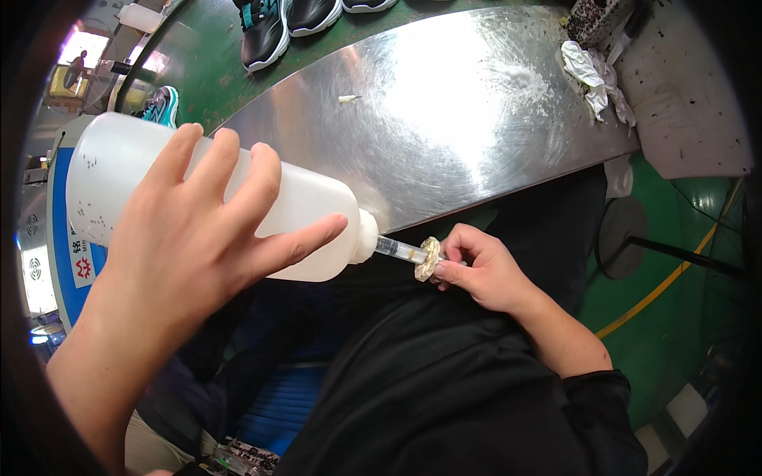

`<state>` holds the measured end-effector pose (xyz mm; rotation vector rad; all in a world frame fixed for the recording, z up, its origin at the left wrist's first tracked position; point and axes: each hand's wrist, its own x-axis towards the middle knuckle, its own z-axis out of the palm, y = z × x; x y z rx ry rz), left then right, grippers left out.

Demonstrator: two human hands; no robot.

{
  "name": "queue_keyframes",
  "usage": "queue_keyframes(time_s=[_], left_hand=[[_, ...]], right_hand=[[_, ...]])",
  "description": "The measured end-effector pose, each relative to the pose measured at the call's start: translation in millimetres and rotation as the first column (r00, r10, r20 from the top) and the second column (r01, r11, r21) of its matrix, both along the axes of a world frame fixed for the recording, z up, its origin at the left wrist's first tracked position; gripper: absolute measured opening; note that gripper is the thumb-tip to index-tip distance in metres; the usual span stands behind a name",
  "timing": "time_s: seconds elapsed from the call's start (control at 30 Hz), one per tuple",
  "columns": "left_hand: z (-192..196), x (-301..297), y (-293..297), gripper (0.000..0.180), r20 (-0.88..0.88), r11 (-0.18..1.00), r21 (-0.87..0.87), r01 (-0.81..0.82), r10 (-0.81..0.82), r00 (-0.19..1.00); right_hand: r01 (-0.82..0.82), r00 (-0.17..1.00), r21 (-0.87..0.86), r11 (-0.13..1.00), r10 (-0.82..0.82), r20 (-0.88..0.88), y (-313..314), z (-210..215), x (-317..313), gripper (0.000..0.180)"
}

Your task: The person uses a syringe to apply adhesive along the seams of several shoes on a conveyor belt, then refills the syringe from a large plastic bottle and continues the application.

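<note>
- My left hand (pixel 190 238) is spread wide over the white bottle (pixel 305 202), fingers across its upper side and thumb along it toward the neck; the bottle is tipped over, its neck pointing at my other hand.
- My right hand (pixel 480 274) is narrow, pinching the rear of the syringe (pixel 397 247) behind its crinkled yellowish collar (pixel 427 259). The front end meets the bottle's cap (pixel 366 238); how far in it reaches, I cannot tell.
- To do this well, I judge, I should keep the syringe in line with the neck, since a sideways pull could bend it or let liquid leak.
- A steady left grip and a slow, even right pinch seem best; squeezing the soft-looking bottle might force liquid out.
- Beyond both hands lies a scratched, shiny metal plate (pixel 413 151), with a small needle-like tip (pixel 348 98) on it.
- Beyond the plate, dark shoes (pixel 262 36) stand on a green tabletop (pixel 321 51).
- Beyond my right hand, crumpled white paper (pixel 586 75) lies at the plate's far end; off to its right, a yellow line (pixel 647 305) crosses the green floor (pixel 683 214).
</note>
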<state>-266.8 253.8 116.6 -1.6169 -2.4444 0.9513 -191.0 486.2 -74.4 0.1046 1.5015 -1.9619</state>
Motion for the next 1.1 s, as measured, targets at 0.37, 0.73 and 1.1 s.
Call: queue_keyframes(time_s=[0.37, 0.73, 1.1], left_hand=[[1.4, -0.3, 7.8, 0.073, 0.027, 0.995, -0.097, -0.005, 0.008, 1.0], [3.2, 0.7, 12.1, 0.071, 0.008, 0.994, -0.103, -0.028, 0.029, 1.0], [4.1, -0.5, 10.5, 0.069, 0.021, 0.997, -0.071, 0.015, -0.014, 1.0]], right_hand=[[-0.198, 0.861, 0.289, 0.937, 0.307, -0.406, -1.8, 15.9, -0.8, 0.038], [-0.196, 0.926, 0.43, 0.881, 0.31, -0.214, 3.7, 1.7, -3.6, 0.035], [-0.239, 0.918, 0.62, 0.748, 0.382, -0.106, 9.0, 2.8, -11.0, 0.049]])
